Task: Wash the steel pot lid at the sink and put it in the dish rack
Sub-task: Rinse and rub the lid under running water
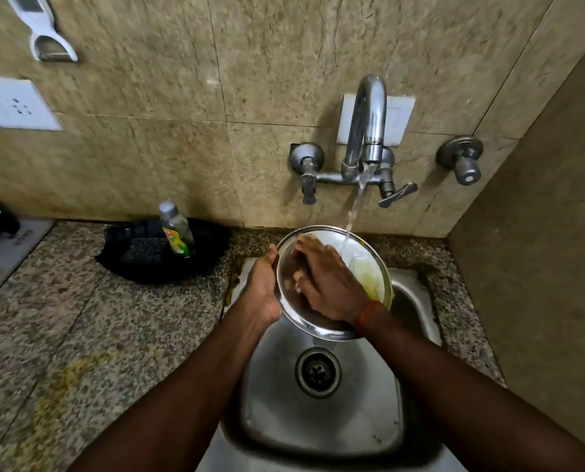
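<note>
Lid rinse under running tap

Lid (pixel 359 267) is held at centre frame, tilted over the back edge of the sink (pixel 321 413), directly under the stream from the tap (pixel 367 131). Left hand (pixel 262 291) clamps the lid's left rim, probably to keep it steady and angled so water drains into the basin. Right hand (pixel 328 284) lies flat on the lid's inner face, fingers spread and gripping nothing; this looks like rubbing at the yellowish residue visible on the lid's right side. Washing appears to be in progress.

Soap bottle (pixel 177 229) stands in a black tray (pixel 161 253) at left of centre, on the counter (pixel 80 318), just beside the sink. Yellowish stain marks the counter at lower left. Wall socket (pixel 15 105) sits at upper left. No dish rack is in view, so its location cannot be told. Nothing blocks the basin below the lid.
</note>
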